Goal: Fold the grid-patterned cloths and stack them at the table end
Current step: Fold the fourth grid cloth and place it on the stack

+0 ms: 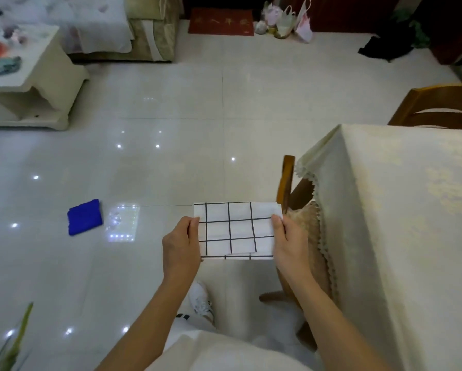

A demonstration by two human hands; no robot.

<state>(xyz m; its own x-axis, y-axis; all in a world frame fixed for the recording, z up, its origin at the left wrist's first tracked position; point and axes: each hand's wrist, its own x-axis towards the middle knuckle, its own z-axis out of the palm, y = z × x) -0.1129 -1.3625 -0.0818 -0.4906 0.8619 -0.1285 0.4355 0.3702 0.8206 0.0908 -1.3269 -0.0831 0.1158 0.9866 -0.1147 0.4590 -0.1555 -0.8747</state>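
Over floor [171, 162], both hands [180, 246] [287, 243] pinch cloth [236, 230] ends.

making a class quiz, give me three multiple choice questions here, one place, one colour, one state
1. Where is the grid cloth? A held up beside the table; B lying on the table; C on a chair.
2. What colour is the folded item on the floor? A red; B blue; C green.
3. What do the left hand and right hand do? A both grip the cloth; B both hang open; C one holds it.
Answers: 1 A, it hangs between the hands. 2 B, vivid blue on pale tiles. 3 A, each pinches a side edge.
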